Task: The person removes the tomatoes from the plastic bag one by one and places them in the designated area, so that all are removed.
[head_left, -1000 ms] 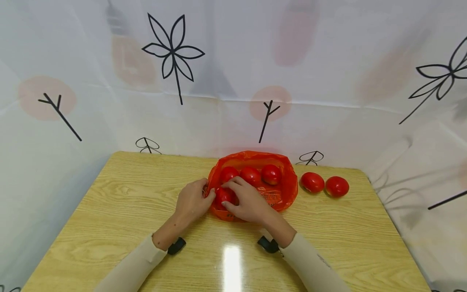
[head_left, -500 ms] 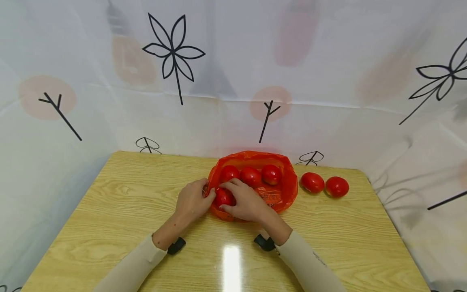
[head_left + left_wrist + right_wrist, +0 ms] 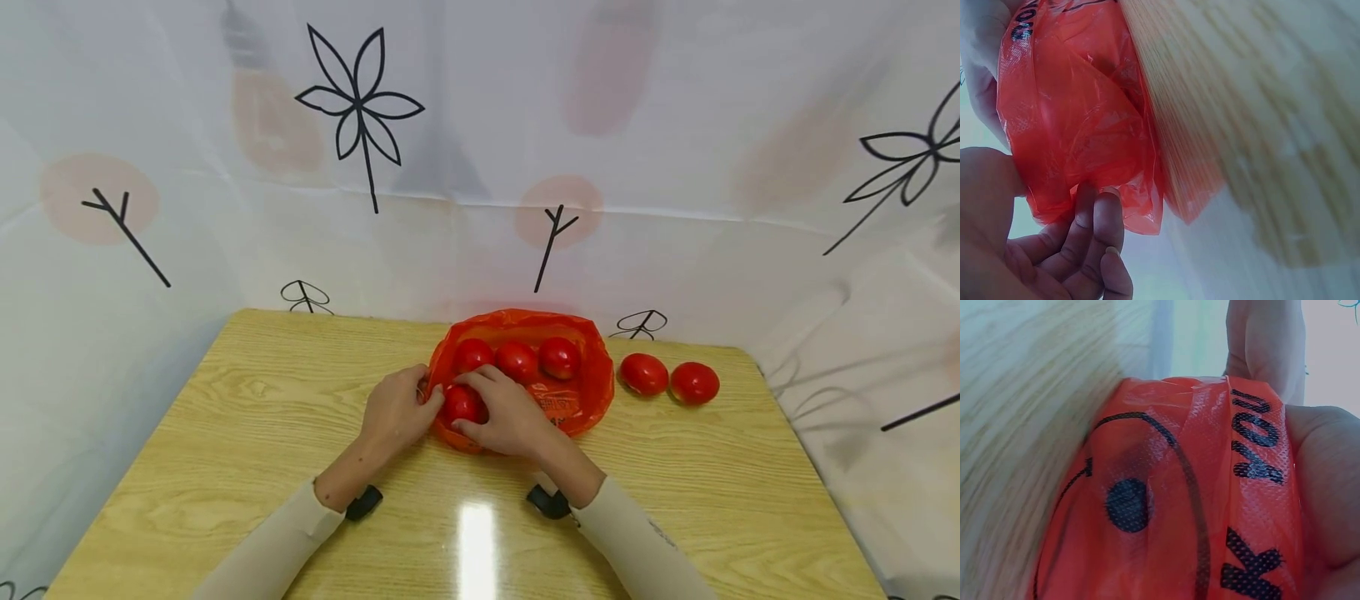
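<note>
In the head view, a red plastic bag [image 3: 597, 379] sits mouth up near the far edge of the table [image 3: 300, 392], slightly right of that edge's middle. 1 tomato [image 3: 461, 403] lies in the bag's near left part, between the thumb and curved fingers of the right hand [image 3: 513, 412], which grips it from the right. The left hand [image 3: 399, 410] pinches the bag's left rim, its thumb close beside that tomato. 3 tomatoes [image 3: 517, 362] line the bag's far side; 2 outer tomatoes [image 3: 643, 374] lie side by side between the bag and the table's far right corner. Both forearms, in cream sleeves [image 3: 633, 533], slant inward from the near side, hands over the bag.

In the left wrist view, the bag's wall fills the upper left; the left hand holds its edge between thumb and bent fingers [image 3: 1107, 219].

In the right wrist view, black letters [image 3: 1254, 434] reading "YOU" and "K" run along the rim. The right hand shows at the right edge; its fingertips and the tomato are hidden.
</note>
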The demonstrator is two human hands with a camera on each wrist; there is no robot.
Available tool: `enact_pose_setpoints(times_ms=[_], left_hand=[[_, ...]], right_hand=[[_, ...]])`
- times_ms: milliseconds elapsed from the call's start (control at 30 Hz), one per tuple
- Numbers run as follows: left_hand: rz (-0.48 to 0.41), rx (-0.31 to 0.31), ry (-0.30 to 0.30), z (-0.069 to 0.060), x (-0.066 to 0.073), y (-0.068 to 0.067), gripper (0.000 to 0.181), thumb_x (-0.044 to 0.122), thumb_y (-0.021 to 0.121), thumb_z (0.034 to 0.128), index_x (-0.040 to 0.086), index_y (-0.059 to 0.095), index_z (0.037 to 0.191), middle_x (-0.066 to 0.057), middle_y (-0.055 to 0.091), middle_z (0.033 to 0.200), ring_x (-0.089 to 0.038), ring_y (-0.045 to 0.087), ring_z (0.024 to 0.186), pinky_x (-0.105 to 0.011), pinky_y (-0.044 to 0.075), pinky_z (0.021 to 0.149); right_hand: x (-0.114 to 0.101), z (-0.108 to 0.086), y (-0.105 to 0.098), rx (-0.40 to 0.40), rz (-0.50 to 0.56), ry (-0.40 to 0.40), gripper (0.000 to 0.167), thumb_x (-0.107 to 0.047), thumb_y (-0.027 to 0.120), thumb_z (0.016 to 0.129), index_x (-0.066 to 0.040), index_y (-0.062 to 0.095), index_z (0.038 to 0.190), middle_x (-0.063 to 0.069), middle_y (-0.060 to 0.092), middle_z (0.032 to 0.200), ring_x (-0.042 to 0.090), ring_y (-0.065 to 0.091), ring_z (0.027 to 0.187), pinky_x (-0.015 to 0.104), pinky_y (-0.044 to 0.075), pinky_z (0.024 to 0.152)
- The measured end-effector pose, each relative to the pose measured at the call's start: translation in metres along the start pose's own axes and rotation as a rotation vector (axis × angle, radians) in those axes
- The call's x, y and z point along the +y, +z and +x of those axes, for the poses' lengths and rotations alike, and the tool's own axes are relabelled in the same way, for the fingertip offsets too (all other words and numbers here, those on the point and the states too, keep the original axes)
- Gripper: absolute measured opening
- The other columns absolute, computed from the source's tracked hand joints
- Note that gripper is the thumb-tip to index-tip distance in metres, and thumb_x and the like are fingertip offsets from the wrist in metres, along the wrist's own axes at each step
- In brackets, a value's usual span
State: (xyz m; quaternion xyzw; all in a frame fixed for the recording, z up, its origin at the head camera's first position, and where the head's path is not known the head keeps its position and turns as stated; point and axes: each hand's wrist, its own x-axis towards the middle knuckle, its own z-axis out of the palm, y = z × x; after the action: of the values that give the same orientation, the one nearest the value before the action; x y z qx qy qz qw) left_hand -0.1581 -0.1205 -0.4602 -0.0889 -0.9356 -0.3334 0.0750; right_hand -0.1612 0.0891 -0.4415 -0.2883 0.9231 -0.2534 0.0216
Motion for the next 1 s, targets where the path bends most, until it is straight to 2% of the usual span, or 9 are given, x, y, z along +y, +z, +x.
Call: enact_pose_setpoints(times_ms=[567, 767, 1000], left_hand=[[0.005, 0.008, 0.016, 0.002, -0.002, 0.001, 0.012, 0.022, 0.067, 0.0959, 0.012, 0.067, 0.088, 0.004, 0.056, 0.067, -0.015, 0.051, 0.057, -0.03, 0.045, 0.051], [0.013, 0.014, 0.023, 0.002, -0.003, 0.001, 0.012, 0.021, 0.067, 0.0958, 0.013, 0.066, 0.087, 0.004, 0.055, 0.065, -0.014, 0.05, 0.056, -0.03, 0.043, 0.05], [0.013, 0.021, 0.03, 0.002, -0.003, 0.001, 0.013, 0.021, 0.067, 0.0955, 0.013, 0.065, 0.085, 0.004, 0.056, 0.067, -0.015, 0.05, 0.057, -0.03, 0.043, 0.051]], right_hand=[[0.002, -0.017, -0.01, 0.145, 0.025, 0.007, 0.064, -0.038, 0.085, 0.088, -0.017, 0.063, 0.144, 0.002, 0.061, 0.139, 0.022, 0.065, 0.117, 0.043, 0.059, 0.096], [0.001, -0.026, -0.017, 0.209, 0.036, -0.018, 0.063, -0.038, 0.086, 0.087, -0.015, 0.064, 0.142, 0.001, 0.061, 0.136, 0.02, 0.064, 0.118, 0.039, 0.059, 0.097], [0.001, -0.034, -0.024, 0.241, 0.059, -0.008, 0.061, -0.038, 0.086, 0.088, -0.014, 0.065, 0.14, -0.004, 0.061, 0.135, 0.017, 0.062, 0.12, 0.04, 0.057, 0.1]])
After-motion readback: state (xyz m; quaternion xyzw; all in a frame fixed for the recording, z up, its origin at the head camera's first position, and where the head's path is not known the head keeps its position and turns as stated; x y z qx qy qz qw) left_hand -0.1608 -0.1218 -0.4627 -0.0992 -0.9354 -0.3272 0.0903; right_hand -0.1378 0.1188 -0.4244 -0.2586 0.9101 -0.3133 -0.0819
